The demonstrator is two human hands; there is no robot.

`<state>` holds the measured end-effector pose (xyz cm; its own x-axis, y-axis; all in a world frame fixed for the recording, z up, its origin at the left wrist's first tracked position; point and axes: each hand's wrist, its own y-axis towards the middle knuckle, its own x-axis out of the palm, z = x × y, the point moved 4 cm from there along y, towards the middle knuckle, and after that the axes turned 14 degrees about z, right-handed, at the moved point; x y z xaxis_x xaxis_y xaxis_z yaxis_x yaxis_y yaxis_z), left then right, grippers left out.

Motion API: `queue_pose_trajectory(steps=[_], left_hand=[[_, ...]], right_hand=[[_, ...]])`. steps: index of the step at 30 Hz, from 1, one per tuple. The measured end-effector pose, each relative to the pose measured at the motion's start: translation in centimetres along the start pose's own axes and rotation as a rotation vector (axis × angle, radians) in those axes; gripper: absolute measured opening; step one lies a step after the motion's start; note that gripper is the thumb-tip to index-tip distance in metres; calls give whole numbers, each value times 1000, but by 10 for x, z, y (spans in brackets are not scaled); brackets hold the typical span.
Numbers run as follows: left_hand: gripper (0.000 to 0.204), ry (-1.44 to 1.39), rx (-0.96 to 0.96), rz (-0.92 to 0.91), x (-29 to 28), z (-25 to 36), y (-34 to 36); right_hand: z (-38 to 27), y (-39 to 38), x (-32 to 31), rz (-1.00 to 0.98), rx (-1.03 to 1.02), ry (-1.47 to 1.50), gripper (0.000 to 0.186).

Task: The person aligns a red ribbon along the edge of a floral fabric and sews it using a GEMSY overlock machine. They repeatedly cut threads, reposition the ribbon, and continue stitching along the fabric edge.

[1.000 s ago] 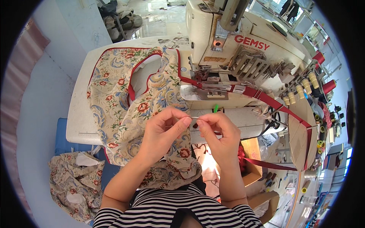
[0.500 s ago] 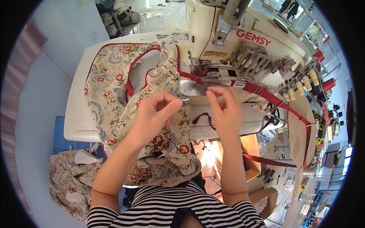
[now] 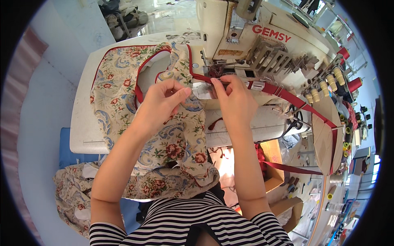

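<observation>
Floral fabric (image 3: 174, 149) stretches from the person's lap onto the white table (image 3: 84, 133) towards eleven o'clock. Over it, at eleven, the left hand (image 3: 160, 102) presses thumb and forefinger together; any held item is indistinct. At one o'clock, the right hand (image 3: 238, 100) bends beside red tape (image 3: 271, 89), its grip impossible to tell. Beyond stands a cream sewing machine (image 3: 283, 22).

A pale blue wall (image 3: 45, 119), marked with dark scuffs, rose at left beside a pink curtain (image 3: 30, 49). Beyond the white worktable (image 3: 82, 137), a glossy pale floor (image 3: 170, 18) caught reflections. A bright patch of light (image 3: 226, 168) lay below the table, and windows (image 3: 376, 162) glowed at the far right
</observation>
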<state>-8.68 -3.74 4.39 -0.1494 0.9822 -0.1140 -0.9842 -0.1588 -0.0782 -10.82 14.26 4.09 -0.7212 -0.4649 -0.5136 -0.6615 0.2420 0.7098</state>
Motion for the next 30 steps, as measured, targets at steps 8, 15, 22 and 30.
queue_pose_trajectory(steps=[8,15,22,30], left_hand=[[20,206,137,-67,10,11,32],[21,386,210,-124,29,12,62],[22,451,166,-124,36,2,72],[22,466,153,-106,40,4,74]], right_hand=[[16,-2,15,26,71,207,15],[24,-8,0,44,162,494,13],[27,-8,1,26,160,460,13],[31,-10,5,37,144,476,12]])
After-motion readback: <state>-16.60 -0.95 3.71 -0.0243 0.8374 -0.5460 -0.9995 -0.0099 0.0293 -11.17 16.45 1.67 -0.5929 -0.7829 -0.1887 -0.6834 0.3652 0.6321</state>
